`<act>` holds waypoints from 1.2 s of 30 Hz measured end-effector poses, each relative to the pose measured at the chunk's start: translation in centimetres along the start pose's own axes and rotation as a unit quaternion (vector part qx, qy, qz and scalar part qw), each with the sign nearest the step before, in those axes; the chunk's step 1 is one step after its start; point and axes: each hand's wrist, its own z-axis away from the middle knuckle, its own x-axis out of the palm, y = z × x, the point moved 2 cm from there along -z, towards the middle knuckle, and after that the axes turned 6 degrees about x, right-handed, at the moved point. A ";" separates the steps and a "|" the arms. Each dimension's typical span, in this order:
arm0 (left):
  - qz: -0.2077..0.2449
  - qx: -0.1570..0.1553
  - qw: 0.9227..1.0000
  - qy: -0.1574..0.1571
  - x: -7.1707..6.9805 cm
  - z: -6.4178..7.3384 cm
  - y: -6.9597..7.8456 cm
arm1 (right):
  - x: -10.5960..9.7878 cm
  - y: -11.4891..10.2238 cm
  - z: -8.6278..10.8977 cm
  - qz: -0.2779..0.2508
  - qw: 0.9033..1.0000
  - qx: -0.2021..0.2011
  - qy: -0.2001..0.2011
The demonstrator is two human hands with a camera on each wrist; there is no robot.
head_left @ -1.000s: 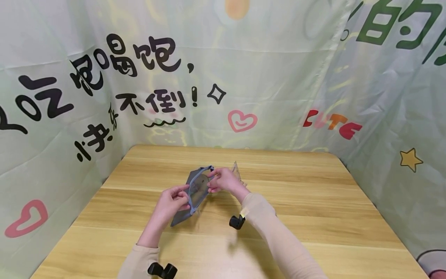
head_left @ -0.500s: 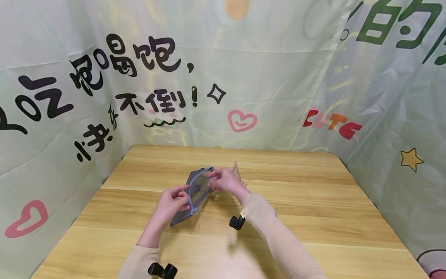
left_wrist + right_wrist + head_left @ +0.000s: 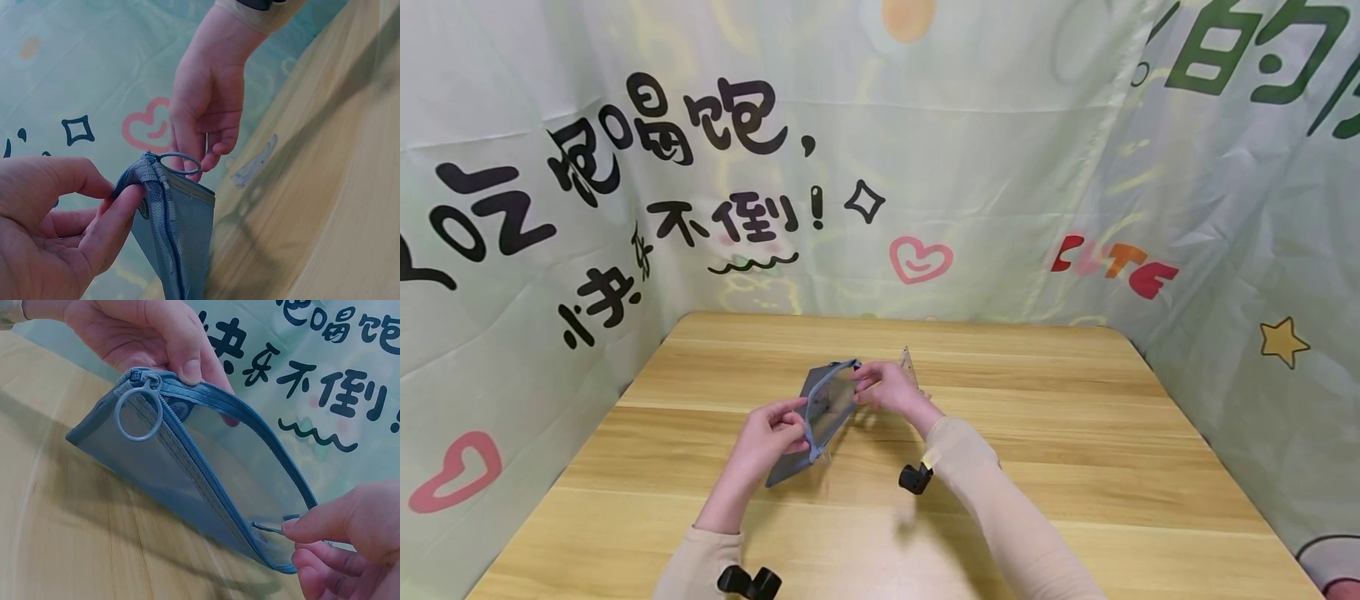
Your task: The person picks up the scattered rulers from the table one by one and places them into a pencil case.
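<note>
A blue zip pouch point(image 3: 831, 408) with see-through sides is held tilted over the table, its zipped mouth spread apart. My left hand point(image 3: 772, 433) pinches the near end of the mouth between thumb and fingers, beside the zipper's ring pull point(image 3: 139, 414). At the far end, my right hand point(image 3: 887, 387) has its thumb and fingertips at the rim. The right wrist view shows this right hand point(image 3: 350, 544) pinching there, with a thin blue strip point(image 3: 269, 529) running to the thumb. From the left wrist view, the ring and pouch partly cover the right fingertips.
Behind my right hand stands a small clear triangular piece point(image 3: 908, 364), mostly hidden by the hand. The wooden table point(image 3: 1037, 467) is bordered by printed cloth walls point(image 3: 1000, 192) at the back and sides.
My right hand has drawn back slightly to the right, from over the pouch's mouth to its far rim. My left hand and the pouch have hardly moved.
</note>
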 end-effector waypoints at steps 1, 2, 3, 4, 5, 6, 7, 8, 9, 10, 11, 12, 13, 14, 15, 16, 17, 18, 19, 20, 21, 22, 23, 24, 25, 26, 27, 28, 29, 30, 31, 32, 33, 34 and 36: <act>-0.002 0.001 1.000 -0.001 0.0 0.0 0.0 | -0.1 0.0 0.0 0.001 1.000 -0.002 0.001; -0.002 0.000 1.000 0.000 0.0 0.0 -0.1 | -0.1 0.0 0.0 0.001 1.000 -0.003 0.001; -0.003 0.000 1.000 0.001 0.0 -0.1 -0.1 | -0.2 0.0 0.1 0.001 1.000 -0.003 0.001; -0.003 -0.002 1.000 0.002 0.0 -0.1 -0.2 | -0.3 0.1 0.1 0.001 1.000 -0.003 0.001; -0.005 -0.002 1.000 0.002 0.0 -0.1 -0.2 | -0.3 0.1 0.1 0.001 1.000 -0.003 0.001; -0.005 -0.002 1.000 0.003 0.0 -0.1 -0.3 | -0.4 0.1 0.1 -0.001 1.000 -0.003 0.000; -0.006 -0.003 1.000 0.002 0.0 -0.1 -0.3 | -0.4 0.1 0.1 -0.002 1.000 -0.004 0.000; -0.005 -0.004 1.000 0.004 0.0 -0.1 -0.3 | -0.4 0.1 0.2 -0.003 1.000 -0.004 0.001; -0.006 -0.004 1.000 0.003 0.0 -0.1 -0.2 | -0.5 0.1 0.2 -0.002 1.000 -0.005 0.002; -0.007 -0.005 1.000 0.003 0.0 -0.1 -0.3 | -0.5 0.2 0.1 0.000 1.000 -0.007 0.003; -0.007 -0.004 1.000 0.002 0.0 -0.1 -0.3 | -0.5 0.2 0.1 0.001 1.000 -0.009 0.004; -0.007 -0.004 1.000 0.003 0.0 -0.1 -0.3 | -0.5 0.3 0.1 0.002 1.000 -0.011 0.005; -0.008 -0.003 1.000 0.001 0.0 -0.1 -0.2 | -0.5 0.3 0.0 0.003 1.000 -0.012 0.006; -0.007 -0.002 1.000 0.001 0.0 -0.1 -0.2 | -0.5 0.3 0.0 0.003 1.000 -0.013 0.006; -0.007 -0.001 1.000 0.000 0.0 -0.1 -0.2 | -0.5 0.3 0.0 0.002 1.000 -0.014 0.006; -0.007 -0.001 1.000 -0.001 0.0 -0.1 -0.2 | -0.5 0.3 0.0 0.002 1.000 -0.014 0.006; -0.007 0.000 1.000 -0.001 0.0 -0.1 -0.2 | -0.5 0.3 0.0 0.000 1.000 -0.012 0.006; -0.007 0.000 1.000 0.000 0.0 -0.1 -0.2 | -0.5 0.3 0.0 -0.002 1.000 -0.010 0.005; -0.006 0.001 1.000 0.000 0.0 -0.1 -0.2 | -0.6 0.3 0.1 -0.005 1.000 -0.007 0.004; -0.007 0.001 1.000 0.000 0.0 -0.1 -0.2 | -0.6 0.3 0.1 -0.006 1.000 -0.007 0.004; -0.007 0.001 1.000 0.001 0.0 -0.1 -0.2 | -0.6 0.3 0.1 -0.006 1.000 -0.007 0.004; -0.006 0.001 1.000 0.001 0.0 -0.1 -0.3 | -0.6 0.3 0.1 -0.007 1.000 -0.006 0.004; -0.005 0.001 1.000 0.003 0.0 -0.1 -0.3 | -0.7 0.3 0.1 -0.008 1.000 -0.005 0.004; -0.006 0.001 1.000 0.002 0.0 -0.1 -0.3 | -0.7 0.4 0.0 -0.008 1.000 -0.006 0.005; -0.006 0.000 1.000 0.001 0.0 -0.1 -0.3 | -0.7 0.4 0.0 -0.008 1.000 -0.008 0.005; -0.007 0.000 1.000 0.001 0.0 -0.2 -0.3 | -0.8 0.4 0.1 -0.009 1.000 -0.010 0.005; -0.006 -0.002 1.000 0.002 0.0 -0.2 -0.3 | -0.8 0.4 0.1 -0.010 1.000 -0.013 0.005; -0.006 -0.002 1.000 0.003 0.0 -0.2 -0.3 | -0.9 0.4 0.1 -0.012 1.000 -0.015 0.004; -0.007 -0.003 1.000 0.003 0.0 -0.2 -0.4 | -0.9 0.4 0.2 -0.013 1.000 -0.020 0.004; -0.007 -0.002 1.000 0.003 0.0 -0.3 -0.3 | -1.0 0.5 0.2 -0.014 1.000 -0.024 0.003; -0.008 -0.002 1.000 0.003 0.0 -0.3 -0.3 | -1.1 0.5 0.3 -0.016 0.999 -0.027 0.001; -0.008 -0.002 1.000 0.003 0.0 -0.3 -0.3 | -1.2 0.5 0.3 -0.018 0.999 -0.030 0.001; -0.008 -0.001 1.000 0.003 0.0 -0.3 -0.3 | -1.3 0.6 0.3 -0.017 0.999 -0.033 0.001; -0.009 -0.001 1.000 0.003 0.0 -0.3 -0.3 | -1.4 0.6 0.3 -0.016 0.999 -0.035 0.001; -0.009 -0.001 1.000 0.003 0.0 -0.3 -0.2 | -1.6 0.8 0.3 -0.011 0.999 -0.037 0.004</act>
